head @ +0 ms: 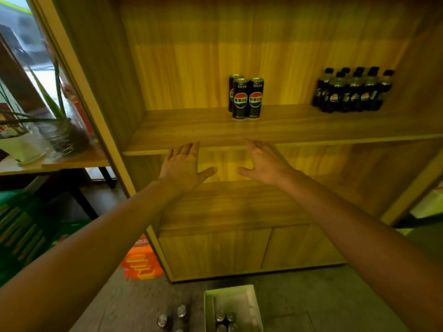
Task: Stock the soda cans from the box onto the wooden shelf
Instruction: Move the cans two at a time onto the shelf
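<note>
Evidently both hands, left hand (184,164) and right hand (265,164), hung spread and empty before the wooden shelf (191,130), three soda cans (247,98) clustered there, more waiting in the box (250,305) below

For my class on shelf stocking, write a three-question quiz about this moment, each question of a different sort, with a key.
1. True or false: the left hand holds a can.
2. How many soda cans stand on the wooden shelf?
3. The bottles stand: A) left of the cans, B) right of the cans, C) in the box.

Key: 1 false, both it and the right hand are open and empty; 2 three; 3 B.
</note>
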